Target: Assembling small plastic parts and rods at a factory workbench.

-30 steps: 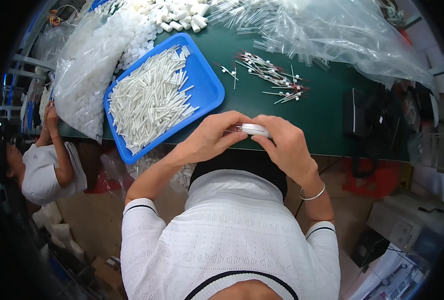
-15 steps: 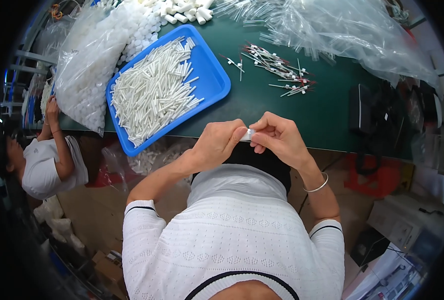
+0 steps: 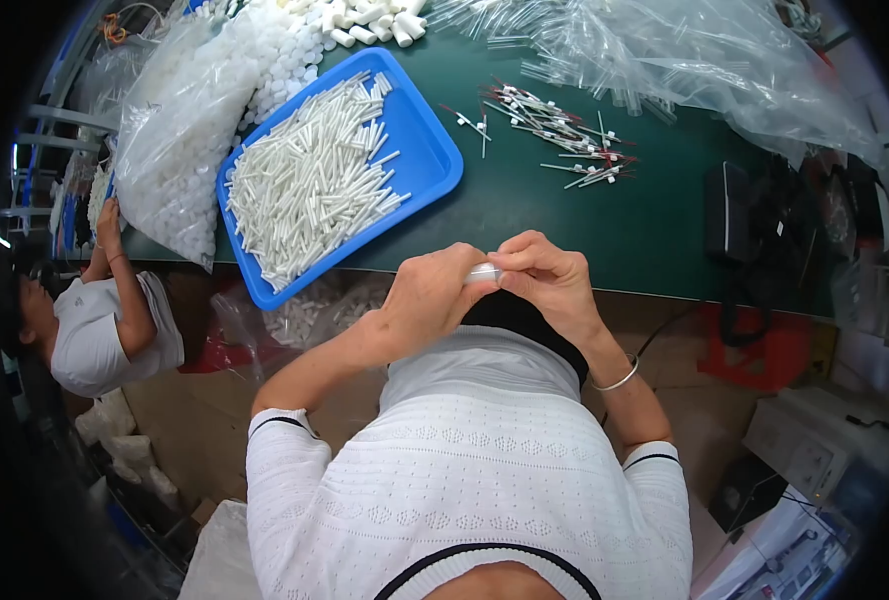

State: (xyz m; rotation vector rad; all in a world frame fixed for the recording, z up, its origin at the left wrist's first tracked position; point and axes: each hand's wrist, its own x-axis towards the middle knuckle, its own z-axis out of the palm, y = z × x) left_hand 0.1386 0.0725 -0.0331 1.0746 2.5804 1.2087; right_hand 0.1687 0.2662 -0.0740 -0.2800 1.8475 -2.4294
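Just off the near edge of the green table, my left hand (image 3: 427,294) is closed around a short white, partly clear tube (image 3: 483,272). My right hand (image 3: 550,278) pinches the tube's other end with thumb and fingers. The fingers cover both ends, so what is inside it cannot be made out. Beyond my left hand lies a blue tray (image 3: 427,135) heaped with thin white sticks (image 3: 310,180). Farther off, a loose pile of thin white parts with red wires (image 3: 555,125) rests on the table.
A plastic bag of white caps (image 3: 170,170) stands left of the tray. White cylinders (image 3: 373,20) and clear tubes under plastic sheeting (image 3: 645,50) lie along the far side. A black box (image 3: 727,210) sits at right. Another person (image 3: 115,320) works at far left.
Both hands have shifted slightly left, and the right hand's fingers have closed in. More of the tube now shows between them.
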